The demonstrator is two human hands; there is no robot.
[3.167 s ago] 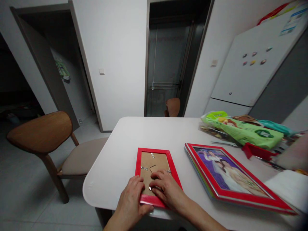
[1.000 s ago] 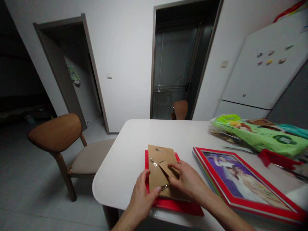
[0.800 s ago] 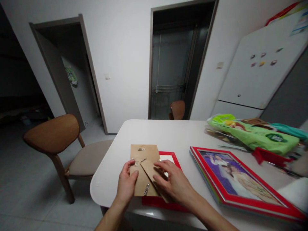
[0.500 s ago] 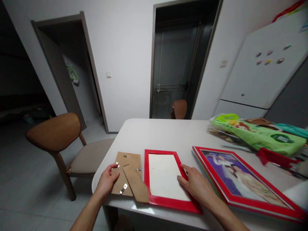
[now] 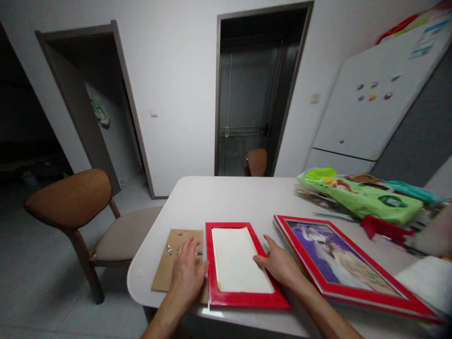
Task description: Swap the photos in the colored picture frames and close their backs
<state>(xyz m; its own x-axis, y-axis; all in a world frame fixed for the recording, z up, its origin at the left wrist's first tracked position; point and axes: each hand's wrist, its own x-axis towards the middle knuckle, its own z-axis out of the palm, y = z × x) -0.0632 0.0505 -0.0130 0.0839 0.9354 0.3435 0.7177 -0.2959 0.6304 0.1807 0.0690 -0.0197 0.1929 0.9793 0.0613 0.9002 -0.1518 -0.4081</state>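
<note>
A small red picture frame (image 5: 210,263) lies face down on the white table (image 5: 229,197) with a white sheet (image 5: 238,266) in its opening. Its brown backing board (image 5: 167,263) rests flat to the left, near the table's edge. My left hand (image 5: 189,273) lies flat on the board, fingers spread, beside the frame's left rail. My right hand (image 5: 277,263) rests open against the frame's right rail, fingertips touching the sheet's edge.
A larger red framed photo (image 5: 335,261) on a stack lies to the right. Green packets (image 5: 360,197) and a red object (image 5: 383,227) crowd the far right. A wooden chair (image 5: 76,207) stands left of the table, a fridge (image 5: 374,108) behind.
Both hands lifted the backing board out of the frame. My left hand carried it left and laid it flat on the table, and my right hand moved to the frame's right rail.
</note>
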